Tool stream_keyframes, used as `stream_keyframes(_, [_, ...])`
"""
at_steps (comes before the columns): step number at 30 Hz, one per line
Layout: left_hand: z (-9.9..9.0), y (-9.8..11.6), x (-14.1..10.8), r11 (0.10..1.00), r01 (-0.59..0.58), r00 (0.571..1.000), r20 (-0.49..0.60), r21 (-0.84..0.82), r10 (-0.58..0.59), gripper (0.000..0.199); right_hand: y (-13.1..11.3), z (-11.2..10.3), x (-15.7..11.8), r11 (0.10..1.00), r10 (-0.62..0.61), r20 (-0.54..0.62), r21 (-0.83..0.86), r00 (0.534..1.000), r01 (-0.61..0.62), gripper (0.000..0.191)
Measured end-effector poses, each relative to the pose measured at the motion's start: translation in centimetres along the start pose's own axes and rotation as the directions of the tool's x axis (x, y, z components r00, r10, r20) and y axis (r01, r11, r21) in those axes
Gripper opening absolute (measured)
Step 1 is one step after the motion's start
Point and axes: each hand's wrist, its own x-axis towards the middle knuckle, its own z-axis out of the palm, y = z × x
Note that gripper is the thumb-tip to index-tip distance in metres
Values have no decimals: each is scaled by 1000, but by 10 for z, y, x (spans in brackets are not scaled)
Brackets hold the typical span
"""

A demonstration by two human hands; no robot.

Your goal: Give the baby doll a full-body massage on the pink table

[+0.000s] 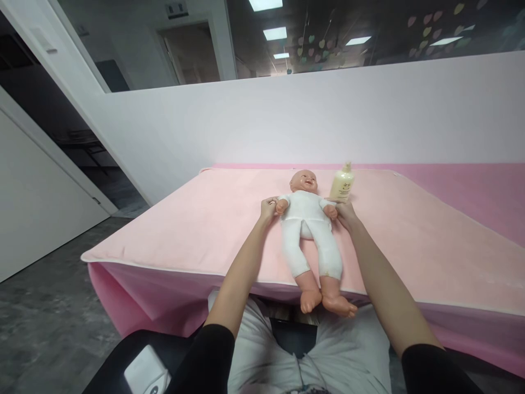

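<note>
- Pale wall (287, 117) running across 12 o'clock; one pink-covered table (164, 235) spreading below it.
- Doll in white cloth (305, 205) lying on its back on the table, head pointing to 12, feet (310, 301) overhanging the near edge at 6.
- Left hand (269, 209), at the doll's 10 o'clock, curling closed about the doll's arm on that side; right hand (345, 213), at 2 o'clock, doing likewise. Undersides of both grips hiding from view.
- Pump bottle (342, 185) standing at the doll's 1 o'clock, just beyond the right hand.
- Risks, judging: a pull toward 6 could be sliding the doll off; a swing toward 1 could be tipping the bottle.
- Counting: one doll, one bottle, two hands, one white device (145, 372) resting at 7 o'clock.
</note>
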Motion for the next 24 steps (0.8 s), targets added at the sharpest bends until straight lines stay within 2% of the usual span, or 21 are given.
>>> stream_keyframes(4, [0,4,-6,998,42,998,46,42,-43,7,-2,1,3,999,-24,73,48,997,21,37])
stream_keyframes(9, [1,7,-8,995,40,996,72,88,-47,19,3,2,11,1000,-27,4,-14,1000,27,32])
stream_keyframes(17, [0,5,-7,983,52,989,128,177,-76,60,16,0,16,967,-101,-41,-237,994,89,33])
stream_keyframes(20, [1,3,-7,970,-11,990,137,243,-23,60,19,-1,20,957,-97,-79,-282,992,71,35])
stream_keyframes(24, [2,4,-8,898,-204,976,148,390,158,45,20,1,24,917,-91,-198,-399,976,5,32])
